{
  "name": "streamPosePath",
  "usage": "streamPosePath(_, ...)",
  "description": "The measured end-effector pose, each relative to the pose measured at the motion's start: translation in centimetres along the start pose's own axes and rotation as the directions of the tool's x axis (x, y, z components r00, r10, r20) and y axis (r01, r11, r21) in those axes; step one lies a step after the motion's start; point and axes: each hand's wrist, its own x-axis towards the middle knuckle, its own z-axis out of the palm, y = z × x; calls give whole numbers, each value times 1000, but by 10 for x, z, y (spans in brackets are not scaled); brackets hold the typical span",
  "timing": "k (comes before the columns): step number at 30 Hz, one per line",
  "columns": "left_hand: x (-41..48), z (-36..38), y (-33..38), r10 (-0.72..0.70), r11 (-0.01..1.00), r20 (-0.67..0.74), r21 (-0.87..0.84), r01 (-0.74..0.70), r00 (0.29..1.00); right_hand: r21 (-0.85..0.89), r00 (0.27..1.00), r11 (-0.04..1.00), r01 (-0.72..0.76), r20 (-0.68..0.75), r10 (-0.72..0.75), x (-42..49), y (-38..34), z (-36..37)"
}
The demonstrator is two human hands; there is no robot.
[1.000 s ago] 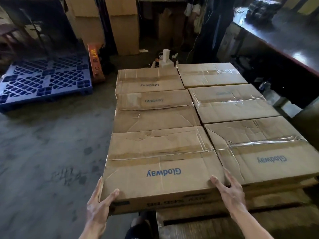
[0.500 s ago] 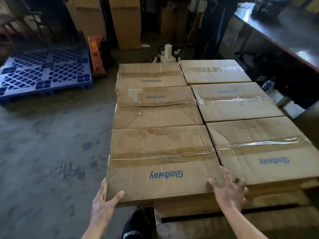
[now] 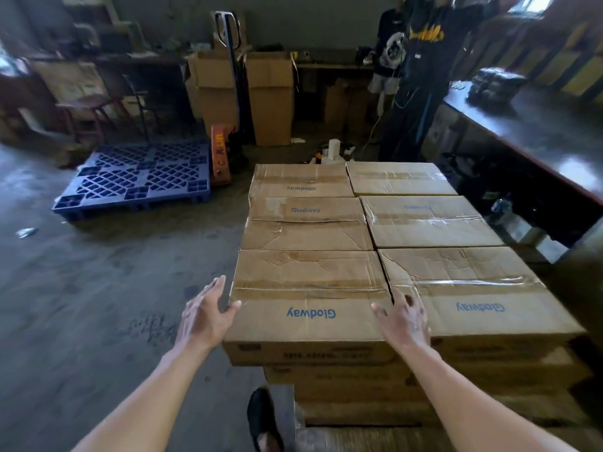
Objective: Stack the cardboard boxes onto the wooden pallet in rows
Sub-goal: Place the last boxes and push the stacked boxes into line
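Observation:
Several brown cardboard boxes printed "Glodway" lie in two rows on a stack, with lower layers visible beneath. The nearest left box overhangs the layer under it toward me. My left hand is spread at that box's left edge, thumb touching its top corner. My right hand lies flat with straight fingers on the box's right part, near the seam with the nearest right box. The wooden pallet shows only as planks at the bottom.
A blue plastic pallet lies on the concrete floor to the left. An orange pallet jack and tall cartons stand behind. A person stands at the far right beside a dark counter. My shoe is beside the stack.
Both hands moved from the near box's front bottom corners up to its top and left edge. The camera rose and tilted up, showing more of the room.

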Motion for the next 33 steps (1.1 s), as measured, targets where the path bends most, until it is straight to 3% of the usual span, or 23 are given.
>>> streamPosePath(6, -4, -98, 40, 183, 980, -158, 109, -167, 970, -14, 968, 978, 208, -138, -208, -35, -83, -54)
streamPosePath(14, 31, -220, 32, 328, 933, -276, 246, -264, 903, -32, 875, 933, 358, -337, -348, -85, -203, -87)
streamPosePath(24, 77, -344, -64, 462, 873, -229, 288, -394, 857, -66, 849, 936, 345, -404, -341, -167, -342, -10)
streamPosePath(33, 189, -326, -60, 611, 790, -142, 166, -590, 778, -132, 826, 970, 204, -509, -244, -114, -411, 11)
